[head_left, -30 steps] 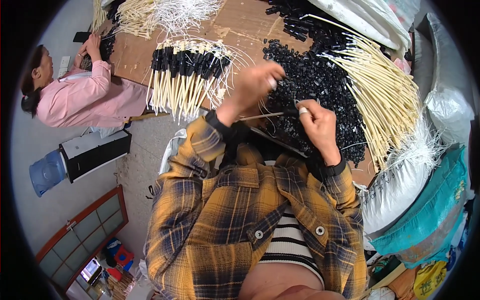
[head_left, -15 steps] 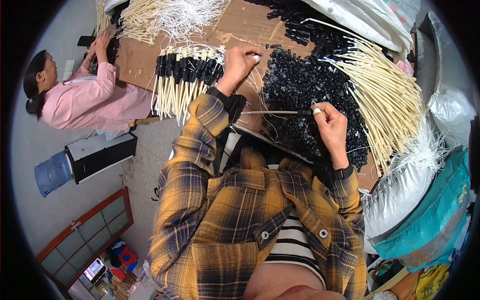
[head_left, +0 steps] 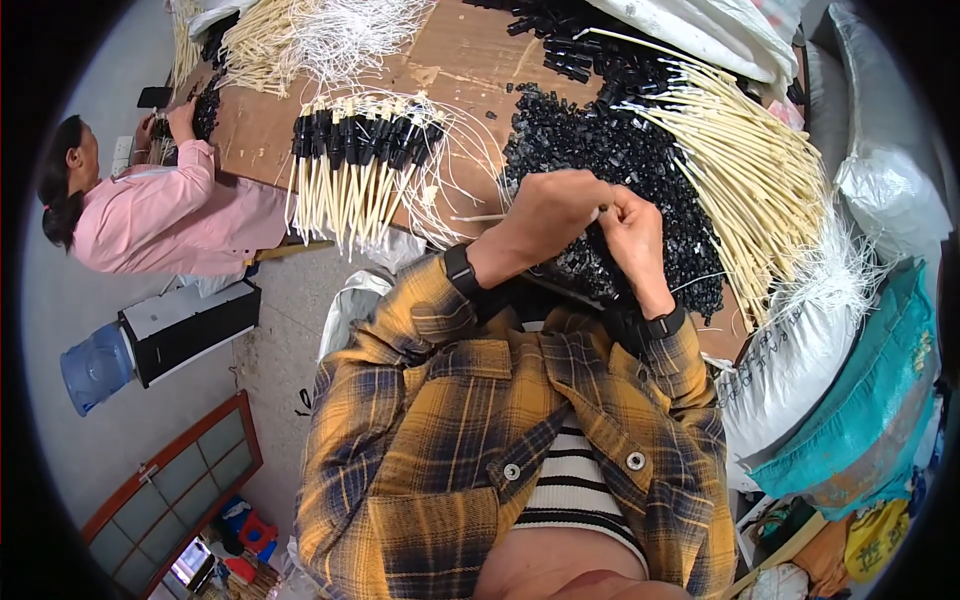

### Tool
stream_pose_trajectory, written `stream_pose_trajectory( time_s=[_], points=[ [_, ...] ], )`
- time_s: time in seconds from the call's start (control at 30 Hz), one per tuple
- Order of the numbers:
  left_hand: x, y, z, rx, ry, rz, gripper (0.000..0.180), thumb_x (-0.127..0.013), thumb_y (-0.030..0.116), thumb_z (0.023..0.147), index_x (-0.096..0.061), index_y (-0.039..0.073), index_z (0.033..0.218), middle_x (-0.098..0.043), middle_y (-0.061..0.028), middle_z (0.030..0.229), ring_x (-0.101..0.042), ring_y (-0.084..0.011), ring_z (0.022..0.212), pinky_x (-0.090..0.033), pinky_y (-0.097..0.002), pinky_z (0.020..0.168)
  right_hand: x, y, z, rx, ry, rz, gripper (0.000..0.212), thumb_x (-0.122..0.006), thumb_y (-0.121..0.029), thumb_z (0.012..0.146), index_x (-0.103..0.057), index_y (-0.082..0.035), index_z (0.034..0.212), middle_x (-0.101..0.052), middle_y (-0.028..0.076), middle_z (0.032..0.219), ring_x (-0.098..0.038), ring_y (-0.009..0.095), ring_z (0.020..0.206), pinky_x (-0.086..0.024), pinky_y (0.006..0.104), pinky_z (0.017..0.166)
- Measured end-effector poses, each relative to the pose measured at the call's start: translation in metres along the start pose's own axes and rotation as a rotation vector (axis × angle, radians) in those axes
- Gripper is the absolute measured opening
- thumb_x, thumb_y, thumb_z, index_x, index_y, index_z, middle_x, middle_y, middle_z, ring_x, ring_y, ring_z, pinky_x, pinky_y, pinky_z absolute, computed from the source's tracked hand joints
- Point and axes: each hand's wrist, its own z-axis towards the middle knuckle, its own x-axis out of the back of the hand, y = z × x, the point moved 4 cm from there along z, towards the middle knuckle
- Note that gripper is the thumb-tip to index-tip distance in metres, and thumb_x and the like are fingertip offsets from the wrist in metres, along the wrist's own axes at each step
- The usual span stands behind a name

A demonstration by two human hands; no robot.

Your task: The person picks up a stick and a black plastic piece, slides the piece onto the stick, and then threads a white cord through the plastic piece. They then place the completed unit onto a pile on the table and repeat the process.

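Note:
My left hand and my right hand meet fingertip to fingertip over a heap of small black plastic pieces. Both are closed in a pinch. A tiny dark bit shows between their fingertips. From behind my left hand sticks out the end of a cream-sleeved wire; its other end, toward my right fingers, is hidden. To the left lies a row of cream-sleeved wires with black connectors, their thin white leads trailing toward my left wrist.
A fan of cream-sleeved wires lies right of the heap, beside stuffed white sacks and a teal sack. Black connector housings and more wires lie farther back. At the far left works a person in pink.
My left hand has left the row of finished-looking wires and come right to meet my right hand. My right hand has shifted slightly left. The black connector it held is now covered.

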Motion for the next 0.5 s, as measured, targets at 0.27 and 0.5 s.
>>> stream_pose_trajectory(
  time_s=[0.27,0.5],
  points=[
    [0.0,-0.029,-0.015,0.501,0.149,-0.468,0.009,-0.064,-0.005,0.07,-0.066,0.002,0.076,-0.062,-0.0016,0.066,-0.056,-0.0042,0.058,-0.045,-0.0207,0.053,-0.001,-0.017,-0.009,0.278,0.228,-0.277,0.008,-0.064,-0.015,0.085,-0.067,-0.009,0.089,-0.058,0.011,0.059,-0.058,0.025,0.05,-0.043,0.035,0.048],
    [0.003,-0.03,-0.011,0.646,0.033,-0.467,0.018,-0.065,-0.006,0.074,-0.07,0.001,0.09,-0.062,0.0058,0.074,-0.051,0.0014,0.066,-0.043,-0.0157,0.059,-0.003,-0.031,-0.015,0.463,0.268,-0.359,0.005,-0.064,-0.013,0.085,-0.064,-0.01,0.089,-0.064,0.009,0.068,-0.062,0.027,0.056,-0.046,0.0357,0.049]
  ],
)
